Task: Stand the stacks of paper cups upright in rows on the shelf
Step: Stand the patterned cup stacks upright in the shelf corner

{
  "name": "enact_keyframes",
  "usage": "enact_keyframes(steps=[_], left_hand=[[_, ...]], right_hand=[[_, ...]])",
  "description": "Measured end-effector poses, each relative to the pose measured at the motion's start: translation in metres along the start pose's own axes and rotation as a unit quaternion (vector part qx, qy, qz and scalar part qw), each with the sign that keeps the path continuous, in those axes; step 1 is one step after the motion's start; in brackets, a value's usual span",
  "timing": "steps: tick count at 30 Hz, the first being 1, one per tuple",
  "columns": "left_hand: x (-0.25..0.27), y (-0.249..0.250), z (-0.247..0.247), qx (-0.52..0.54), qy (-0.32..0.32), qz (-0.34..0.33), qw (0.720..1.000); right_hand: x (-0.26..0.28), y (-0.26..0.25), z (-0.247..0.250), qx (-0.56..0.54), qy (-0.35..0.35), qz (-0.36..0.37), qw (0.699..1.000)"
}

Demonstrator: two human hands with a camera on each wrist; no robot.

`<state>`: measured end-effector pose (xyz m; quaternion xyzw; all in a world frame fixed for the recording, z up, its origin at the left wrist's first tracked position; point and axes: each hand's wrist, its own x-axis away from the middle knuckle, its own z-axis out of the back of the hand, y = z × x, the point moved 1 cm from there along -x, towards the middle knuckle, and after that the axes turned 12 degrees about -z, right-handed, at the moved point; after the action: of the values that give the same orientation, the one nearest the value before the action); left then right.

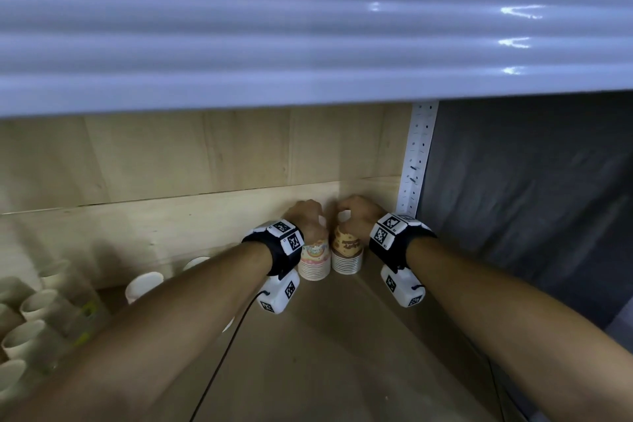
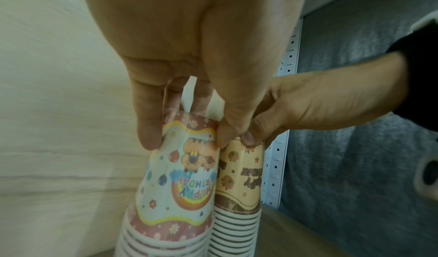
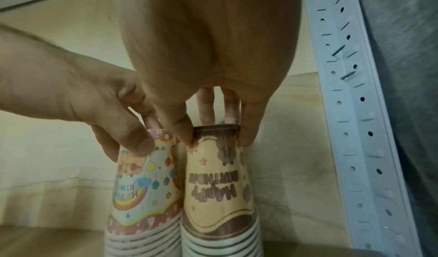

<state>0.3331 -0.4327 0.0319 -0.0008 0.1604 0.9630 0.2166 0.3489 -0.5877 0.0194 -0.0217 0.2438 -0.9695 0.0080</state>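
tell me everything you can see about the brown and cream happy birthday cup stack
The brown and cream cup stack is nested paper cups standing mouth-down, so the "HAPPY BIRTHDAY" print reads inverted. Brown bands, stars and small animal figures decorate it, and striped rims show below. It stands in the shelf's back right corner beside the white perforated post, against the pink rainbow cup stack. The right hand grips its top.

Both forearms are bare, no sleeves. Each wrist wears a black band point(image 1: 286, 252) topped with white blocks printed with black square codes. Under each hangs a white camera box point(image 1: 404, 288) bearing more codes; a thin black cable point(image 1: 222, 358) trails from the left one
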Motion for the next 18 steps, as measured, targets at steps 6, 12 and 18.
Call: enact_keyframes(steps=[6, 12, 18], left_hand=[[0.008, -0.003, 0.001, 0.010, 0.015, -0.003, 1.000], [0.029, -0.006, 0.031, -0.022, -0.030, -0.012, 0.999], [0.069, -0.022, 0.080, -0.074, -0.043, 0.028, 0.996]], right_hand=[[0.006, -0.004, -0.001, 0.004, 0.002, -0.018, 1.000], [0.001, -0.028, 0.009, 0.062, 0.031, -0.025, 0.997], [0.004, -0.075, 0.002, 0.078, 0.033, 0.004, 0.996]])
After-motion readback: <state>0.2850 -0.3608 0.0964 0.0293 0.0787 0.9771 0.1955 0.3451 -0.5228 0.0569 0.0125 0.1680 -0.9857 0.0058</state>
